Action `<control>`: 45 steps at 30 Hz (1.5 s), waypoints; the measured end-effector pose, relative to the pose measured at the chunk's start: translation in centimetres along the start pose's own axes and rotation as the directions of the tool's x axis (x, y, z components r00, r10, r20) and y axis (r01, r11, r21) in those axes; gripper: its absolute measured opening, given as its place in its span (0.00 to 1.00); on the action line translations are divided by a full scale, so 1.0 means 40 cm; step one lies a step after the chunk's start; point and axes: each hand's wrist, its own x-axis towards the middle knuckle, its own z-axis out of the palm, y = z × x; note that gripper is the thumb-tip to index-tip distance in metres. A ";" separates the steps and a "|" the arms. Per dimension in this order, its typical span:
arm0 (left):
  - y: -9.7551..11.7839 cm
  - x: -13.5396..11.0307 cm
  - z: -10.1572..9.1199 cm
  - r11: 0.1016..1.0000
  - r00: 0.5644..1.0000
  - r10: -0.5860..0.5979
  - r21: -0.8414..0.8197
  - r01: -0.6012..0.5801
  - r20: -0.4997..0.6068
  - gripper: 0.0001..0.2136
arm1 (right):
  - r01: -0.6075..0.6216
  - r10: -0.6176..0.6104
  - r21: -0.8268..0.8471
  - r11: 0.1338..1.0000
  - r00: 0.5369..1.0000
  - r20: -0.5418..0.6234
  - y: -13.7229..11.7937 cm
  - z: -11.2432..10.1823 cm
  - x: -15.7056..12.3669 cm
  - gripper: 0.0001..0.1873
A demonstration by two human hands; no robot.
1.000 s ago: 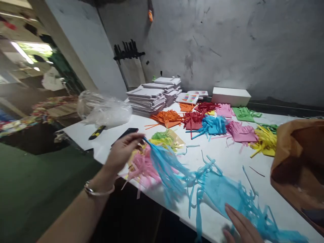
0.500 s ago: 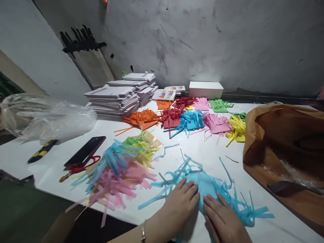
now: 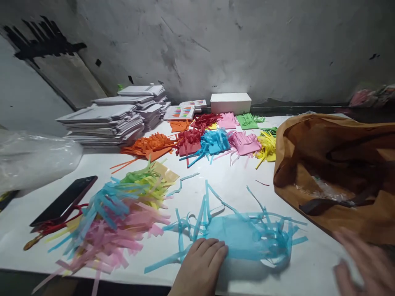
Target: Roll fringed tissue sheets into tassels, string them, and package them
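My left hand (image 3: 200, 265) lies flat with fingers together and stretched out on the near left edge of a sheet of blue fringed tissue paper (image 3: 243, 236), pressing it onto the white table (image 3: 222, 181). My right hand (image 3: 367, 265) is blurred at the bottom right, fingers spread, clear of the blue sheet and holding nothing. A mixed heap of blue, pink, green and yellow fringed tissue (image 3: 120, 213) lies to the left of my left hand.
A black phone (image 3: 63, 200) and red-handled scissors (image 3: 46, 228) lie at the left beside a clear plastic bag (image 3: 31, 158). Stacks of white booklets (image 3: 105, 123), a white box (image 3: 230, 102) and coloured fringe piles (image 3: 212, 139) stand behind. A brown paper bag (image 3: 336, 164) is on the right.
My left hand let the blue tassel drop on the mixed heap and came down flat on the blue sheet. My right hand has slid off the sheet to the right.
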 end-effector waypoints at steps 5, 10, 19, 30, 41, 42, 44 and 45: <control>0.019 0.008 0.014 0.993 0.995 0.104 -0.051 -0.103 0.007 0.14 | 0.350 -0.368 0.358 0.865 0.930 -0.021 -0.276 0.042 0.113 0.19; -0.001 -0.039 0.006 0.990 0.989 0.137 0.018 -0.138 0.057 0.13 | 0.283 -0.266 0.469 0.837 0.958 -0.104 -0.352 0.085 0.067 0.21; -0.060 -0.058 -0.005 0.971 0.968 -0.222 0.120 0.208 0.114 0.20 | 0.306 -0.321 0.494 0.813 0.945 -0.059 -0.337 0.088 0.042 0.23; -0.003 -0.046 -0.071 0.990 0.998 0.041 0.136 -0.047 0.040 0.15 | 0.393 -0.443 0.525 0.755 0.896 -0.034 -0.325 0.064 0.075 0.21; -0.005 -0.074 -0.030 0.948 0.959 -0.217 -0.196 0.252 0.180 0.07 | 0.096 -0.266 0.580 0.809 0.939 0.216 -0.281 0.044 0.083 0.06; -0.005 -0.063 -0.034 0.923 0.930 -0.301 -0.181 0.341 0.212 0.07 | 0.006 -0.185 0.581 0.814 0.950 0.250 -0.288 0.052 0.083 0.04; -0.008 -0.035 -0.027 0.877 0.873 -0.438 -0.111 0.467 0.213 0.10 | -0.122 -0.046 0.540 0.833 0.957 0.287 -0.305 0.072 0.085 0.03; -0.011 -0.020 -0.019 0.866 0.856 -0.476 -0.061 0.495 0.201 0.12 | -0.158 0.003 0.506 0.848 0.956 0.295 -0.313 0.082 0.086 0.03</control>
